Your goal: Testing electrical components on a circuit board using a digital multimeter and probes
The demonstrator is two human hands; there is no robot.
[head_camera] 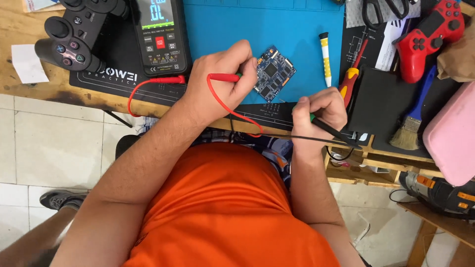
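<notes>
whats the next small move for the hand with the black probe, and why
Probably bring the black probe up to the circuit board. The left hand has the red probe by the board's edge, while the right hand holds its probe short of the board.

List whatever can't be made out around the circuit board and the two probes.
- Head view: red probe tip, hidden behind left hand.
- Black probe tip, hidden inside right hand.
- Circuit board parts: too small.
- Multimeter top: cut off by the frame edge.

shirt: orange, short sleeves | shorts: plaid, blue-and-white | arms: bare | shoe (62, 199): 1 grey sneaker
</notes>
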